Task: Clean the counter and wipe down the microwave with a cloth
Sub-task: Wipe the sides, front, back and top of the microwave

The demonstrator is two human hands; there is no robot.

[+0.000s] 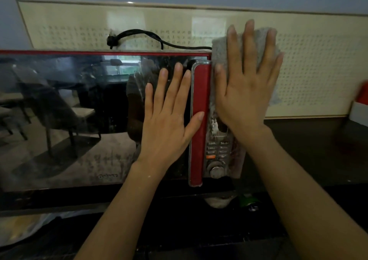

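1. Cloth [220, 50], grey and rough-looking, sits pressed flat under my right hand [248, 88] against the upper right corner of the microwave [79, 120], over the top of the control panel [217, 150]. Its upper edge sticks up past the microwave's top.
2. Right hand is spread wide, fingers straight, palm pinning the cloth rather than gripping it. Nothing else is in it.
3. Left hand [169, 110] is likewise fully open and lies flat on the glass door, its thumb touching the red handle [200, 100]. It holds nothing; I judge it is bracing the microwave.
4. Door glass is heavily smeared and dusty, with streaks thickest along the lower half and near the brand lettering. I judge that surface is not yet wiped clean.
5. Lower control panel, with its buttons and dial [217, 171], is grimy too, so the wiping there looks barely begun.
6. Power cord [139, 35] is looped on the microwave's top; whether that top has been wiped I cannot tell.
7. Table [310, 150] to the right is dark and dim. I cannot tell if it is clean.
8. Framed panel [318, 60] of small characters leans against the wall behind.
9. My judgement: the task is at an early stage, with most of the microwave front and the table left.
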